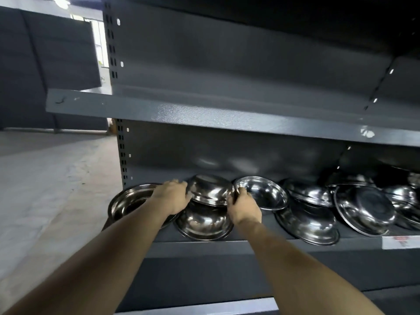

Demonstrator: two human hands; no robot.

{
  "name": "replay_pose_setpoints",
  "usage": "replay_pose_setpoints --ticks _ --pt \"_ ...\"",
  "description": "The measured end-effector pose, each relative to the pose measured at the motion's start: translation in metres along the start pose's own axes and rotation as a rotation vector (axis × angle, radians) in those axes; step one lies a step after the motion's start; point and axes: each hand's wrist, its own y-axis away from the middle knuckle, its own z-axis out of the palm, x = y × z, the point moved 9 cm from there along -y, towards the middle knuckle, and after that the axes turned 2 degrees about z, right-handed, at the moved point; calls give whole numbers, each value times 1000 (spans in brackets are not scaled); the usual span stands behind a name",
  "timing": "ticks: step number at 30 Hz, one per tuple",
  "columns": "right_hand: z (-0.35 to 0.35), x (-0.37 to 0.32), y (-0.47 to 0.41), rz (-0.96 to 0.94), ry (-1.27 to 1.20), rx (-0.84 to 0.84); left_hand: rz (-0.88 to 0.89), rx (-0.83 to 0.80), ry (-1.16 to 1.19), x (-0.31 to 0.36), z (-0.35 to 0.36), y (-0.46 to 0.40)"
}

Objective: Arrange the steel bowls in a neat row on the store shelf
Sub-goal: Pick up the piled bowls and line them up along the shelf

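Several steel bowls lie jumbled on a dark grey shelf [261,243]. An upside-down bowl [210,188] rests tilted on top of another upside-down bowl [204,223]. My left hand [172,196] grips its left rim and my right hand [243,206] grips its right rim. An upright bowl [129,202] sits at the far left, partly hidden by my left forearm. A tilted upright bowl [264,194] leans just right of my right hand. More bowls [363,208] are piled toward the right end.
An empty shelf board [204,114] overhangs the bowls close above. A perforated upright [121,155] bounds the shelf on the left. A white price label [401,242] sits on the shelf's front edge at right. Concrete floor [45,189] lies to the left.
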Motion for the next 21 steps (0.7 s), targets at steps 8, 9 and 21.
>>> replay_pose_setpoints --ticks 8,9,21 --pt "23 12 -25 55 -23 -156 -38 -68 32 13 24 -41" --pt "27 12 -28 64 -24 -168 -53 -73 30 13 26 -46" --pt "51 10 -39 121 -119 -224 -126 -118 140 4 57 -70"
